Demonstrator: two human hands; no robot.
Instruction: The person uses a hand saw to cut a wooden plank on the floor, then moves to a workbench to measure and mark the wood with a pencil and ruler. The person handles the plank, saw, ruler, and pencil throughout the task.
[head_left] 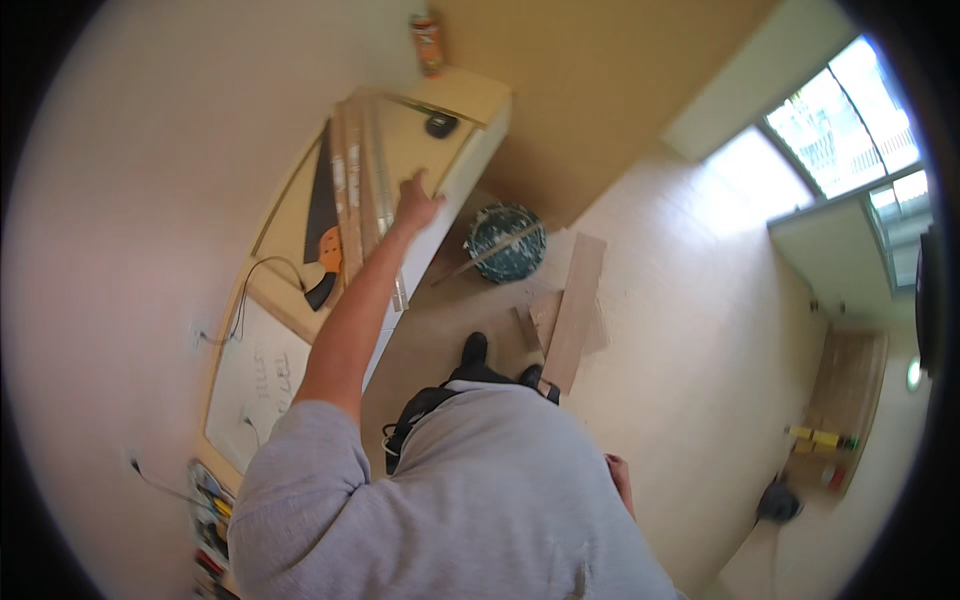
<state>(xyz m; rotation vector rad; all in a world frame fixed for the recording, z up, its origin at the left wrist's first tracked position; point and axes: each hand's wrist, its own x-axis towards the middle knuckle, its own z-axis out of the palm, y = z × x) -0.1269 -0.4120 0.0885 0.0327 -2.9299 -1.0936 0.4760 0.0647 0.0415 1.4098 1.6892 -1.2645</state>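
Note:
My left hand [416,206] reaches over the worktop [415,140] with its fingers apart, beside long wooden strips [354,175] and a thin metal strip [380,160]. A hand saw [330,245] with an orange and black handle lies left of the strips. A black tape measure [441,124] lies above my hand. My right hand [617,472] hangs low beside my body, partly hidden, and its fingers are not clear.
A spattered green bucket [505,241], planks [578,300] and my feet are on the floor. An orange can [428,48] stands behind the worktop. Tools [214,510] and cables lie at lower left. A wooden shelf [830,400] and windows are at right.

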